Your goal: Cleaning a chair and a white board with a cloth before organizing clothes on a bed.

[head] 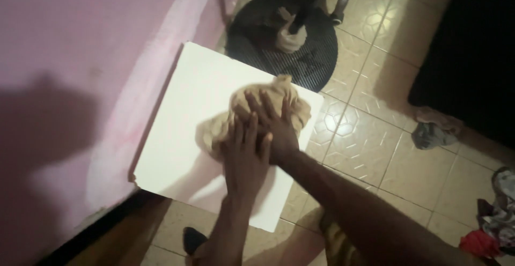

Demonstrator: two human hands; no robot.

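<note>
Where the white board [182, 137] lies flat on the tiled floor [370, 148], a crumpled tan cloth [289, 97] sits on its far right part, close to the right edge; both hands press on it from above. Left hand [245, 161]: palm down, fingers spread wide and flat, resting on the near side of the cloth and partly on the board. Right hand [273, 124]: palm down, fingers spread, laid over the middle of the cloth, just beyond the left hand and touching it. Neither hand closes around anything. Pink surface [70, 83]: left of the board, touching its edge. Black round fan guard [316, 57]: beyond the board, on the floor. Loose clothes [496, 218]: far right, well apart from the board.
</note>
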